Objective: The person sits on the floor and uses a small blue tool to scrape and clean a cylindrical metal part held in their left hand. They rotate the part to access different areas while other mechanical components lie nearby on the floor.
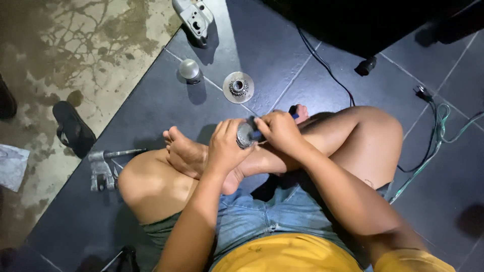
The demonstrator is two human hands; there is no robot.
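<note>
dark floor tiles [262, 45], stained concrete [75, 60]

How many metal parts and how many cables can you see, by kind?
Loose metal parts on the floor: 4: grey casting, round cap, toothed disc, bracket with rod
Metal part in the left hand: 1
Cables: 2: black, green
Total: 7

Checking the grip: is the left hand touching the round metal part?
Touching. The head view shows the left hand wrapped around the round metal part, fingers closed against its side.
</note>
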